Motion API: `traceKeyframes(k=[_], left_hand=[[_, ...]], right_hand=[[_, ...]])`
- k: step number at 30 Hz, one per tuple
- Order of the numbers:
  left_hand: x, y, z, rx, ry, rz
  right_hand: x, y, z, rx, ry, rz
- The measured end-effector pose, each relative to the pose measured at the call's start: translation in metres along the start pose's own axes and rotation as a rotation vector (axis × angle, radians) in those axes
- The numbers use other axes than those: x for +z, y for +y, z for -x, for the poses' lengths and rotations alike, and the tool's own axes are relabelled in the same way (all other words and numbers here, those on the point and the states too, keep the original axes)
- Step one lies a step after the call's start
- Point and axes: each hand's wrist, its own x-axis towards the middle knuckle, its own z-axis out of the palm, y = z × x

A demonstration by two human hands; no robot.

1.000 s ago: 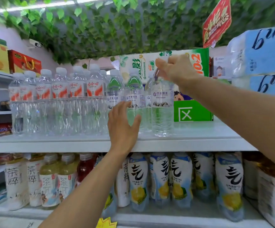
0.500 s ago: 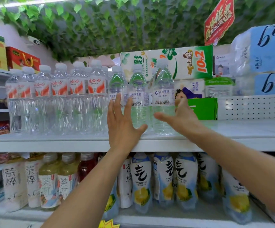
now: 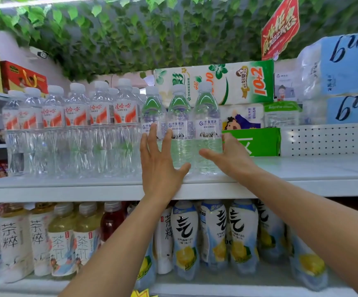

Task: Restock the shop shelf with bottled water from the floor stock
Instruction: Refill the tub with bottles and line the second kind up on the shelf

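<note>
Three white-labelled water bottles stand side by side on the white shelf [image 3: 280, 168]: the left bottle [image 3: 152, 108], the middle bottle [image 3: 179, 116] and the right bottle [image 3: 208, 123]. My left hand [image 3: 159, 166] is flat with straight fingers against the front of the left and middle bottles. My right hand [image 3: 230, 156] is spread open at the lower right side of the right bottle, thumb across its front. To the left stands a row of red-labelled water bottles [image 3: 77, 125].
Green and white tissue packs [image 3: 238, 82] and a green box [image 3: 257, 140] stand behind the bottles. Blue paper packs [image 3: 343, 78] are stacked at right. The shelf below holds tea and lemon drink bottles [image 3: 184, 236]. A red sign [image 3: 279, 26] hangs overhead.
My right hand let go of the right bottle's cap and dropped to its lower side. My left hand slid up against the bottle fronts. The right bottle now stands on the shelf.
</note>
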Motion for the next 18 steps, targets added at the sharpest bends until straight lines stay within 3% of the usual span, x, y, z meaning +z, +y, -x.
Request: traceKeyframes(k=[10, 14, 18], left_hand=[[0.001, 0.0, 0.0, -0.003, 0.0, 0.009], [-0.003, 0.003, -0.001, -0.001, -0.036, -0.025], [-0.016, 0.012, 0.005, 0.033, -0.006, -0.069]], right_hand=[[0.008, -0.001, -0.004, 0.019, 0.008, 0.015], [0.003, -0.003, 0.0, 0.036, -0.064, 0.031], [-0.016, 0.001, 0.023, -0.091, 0.022, 0.235]])
